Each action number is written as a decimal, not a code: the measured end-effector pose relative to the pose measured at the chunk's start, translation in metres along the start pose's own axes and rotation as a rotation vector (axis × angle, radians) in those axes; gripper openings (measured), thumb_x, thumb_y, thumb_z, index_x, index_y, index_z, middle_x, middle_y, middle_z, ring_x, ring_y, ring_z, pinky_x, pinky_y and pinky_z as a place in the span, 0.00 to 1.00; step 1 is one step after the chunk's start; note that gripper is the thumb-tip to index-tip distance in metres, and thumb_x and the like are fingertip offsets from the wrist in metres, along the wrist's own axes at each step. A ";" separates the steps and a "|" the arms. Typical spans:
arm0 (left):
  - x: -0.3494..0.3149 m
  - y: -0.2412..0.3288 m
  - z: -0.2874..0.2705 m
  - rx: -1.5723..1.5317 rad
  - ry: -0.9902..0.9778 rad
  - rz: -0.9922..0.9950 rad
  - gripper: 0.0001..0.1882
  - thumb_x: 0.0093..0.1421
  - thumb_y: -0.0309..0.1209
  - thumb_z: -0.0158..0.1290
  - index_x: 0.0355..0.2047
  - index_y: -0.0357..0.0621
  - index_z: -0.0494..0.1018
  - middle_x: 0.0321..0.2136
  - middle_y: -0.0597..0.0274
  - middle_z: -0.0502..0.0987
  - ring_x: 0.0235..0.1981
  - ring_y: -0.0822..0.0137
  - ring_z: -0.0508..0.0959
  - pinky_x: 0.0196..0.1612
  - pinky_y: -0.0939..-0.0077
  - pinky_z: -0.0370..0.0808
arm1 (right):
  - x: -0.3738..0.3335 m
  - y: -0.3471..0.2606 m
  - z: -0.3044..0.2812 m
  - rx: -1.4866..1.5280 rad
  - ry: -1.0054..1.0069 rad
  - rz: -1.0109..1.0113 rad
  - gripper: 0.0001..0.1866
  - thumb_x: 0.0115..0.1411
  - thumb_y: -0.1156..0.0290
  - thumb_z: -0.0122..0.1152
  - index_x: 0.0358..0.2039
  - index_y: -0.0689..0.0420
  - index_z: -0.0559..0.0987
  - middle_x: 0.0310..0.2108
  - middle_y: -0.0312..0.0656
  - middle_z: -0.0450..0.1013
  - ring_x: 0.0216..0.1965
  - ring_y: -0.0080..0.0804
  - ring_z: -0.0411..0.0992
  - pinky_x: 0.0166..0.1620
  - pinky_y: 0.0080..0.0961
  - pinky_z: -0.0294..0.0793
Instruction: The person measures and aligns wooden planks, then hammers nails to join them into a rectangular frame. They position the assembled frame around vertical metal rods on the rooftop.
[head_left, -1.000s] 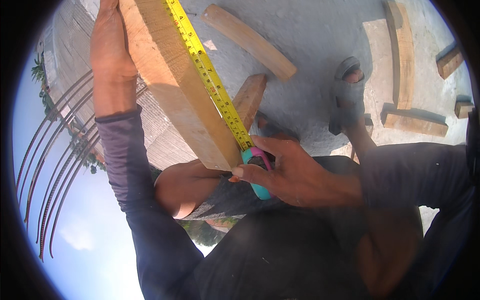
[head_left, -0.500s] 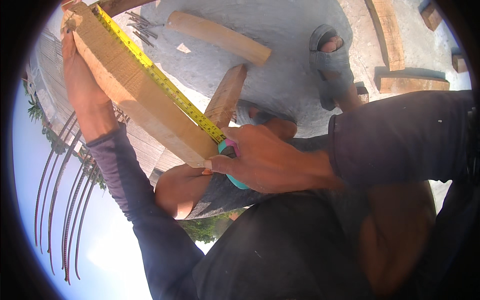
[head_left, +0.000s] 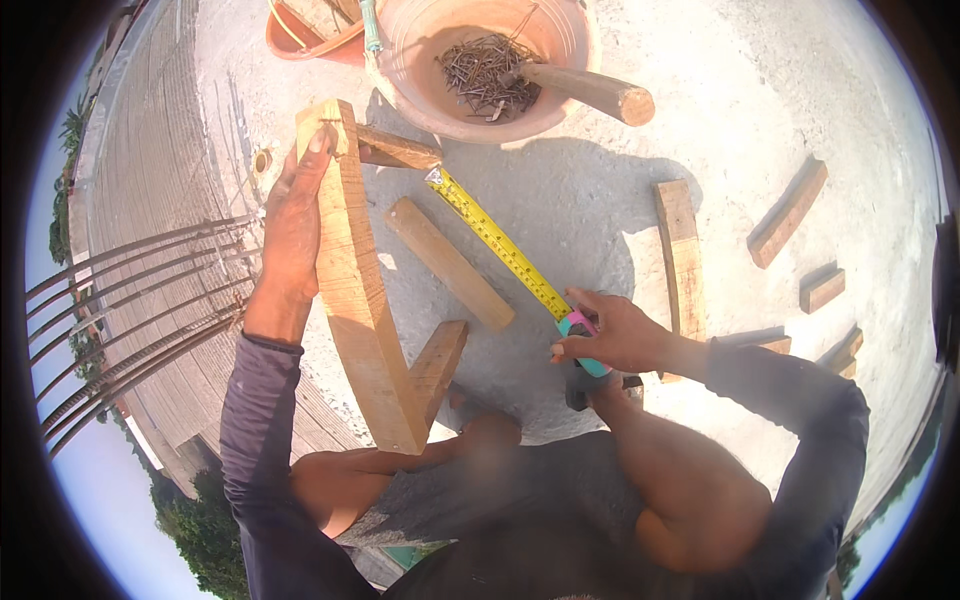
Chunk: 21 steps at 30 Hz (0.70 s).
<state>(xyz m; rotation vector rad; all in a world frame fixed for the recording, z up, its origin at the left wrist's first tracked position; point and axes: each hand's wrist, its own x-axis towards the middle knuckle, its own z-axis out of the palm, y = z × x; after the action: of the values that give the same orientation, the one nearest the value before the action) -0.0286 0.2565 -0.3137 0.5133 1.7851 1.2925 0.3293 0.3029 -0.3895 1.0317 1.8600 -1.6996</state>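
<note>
My left hand [head_left: 293, 225] is wrapped round the upper end of a long wooden block [head_left: 360, 290], which stands slanting in front of my left knee. My right hand [head_left: 625, 335] grips a teal and pink tape measure [head_left: 582, 338] off to the right of the block. Its yellow blade [head_left: 500, 245] sticks out toward the upper left, and the hooked tip is apart from the block. Behind the block's lower end, another piece of wood [head_left: 438, 365] lies at a slant, partly hidden.
A wide basin [head_left: 400, 95] holds many nails [head_left: 490, 75] and a wooden-handled tool [head_left: 595, 92]. One short plank [head_left: 450, 262] lies between my hands; several offcuts, including a long one [head_left: 682, 260], lie at right. Bent steel bars [head_left: 140, 295] jut out at left.
The tape blade lay along the block; now it is off it, to the right, with less blade out. My right hand has moved away from the block. My left hand still holds it.
</note>
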 end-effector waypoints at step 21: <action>0.003 0.013 0.000 -0.022 0.036 -0.031 0.41 0.72 0.46 0.61 0.71 0.26 0.62 0.51 0.54 0.81 0.51 0.72 0.79 0.54 0.76 0.77 | 0.021 -0.067 -0.087 -0.136 -0.329 -0.093 0.42 0.67 0.42 0.66 0.70 0.60 0.70 0.70 0.48 0.69 0.67 0.41 0.71 0.65 0.42 0.74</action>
<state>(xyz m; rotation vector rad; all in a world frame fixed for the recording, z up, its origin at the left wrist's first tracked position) -0.0322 0.2635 -0.3033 0.4510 1.7997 1.3061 0.2811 0.3939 -0.3458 0.5790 1.7992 -1.6510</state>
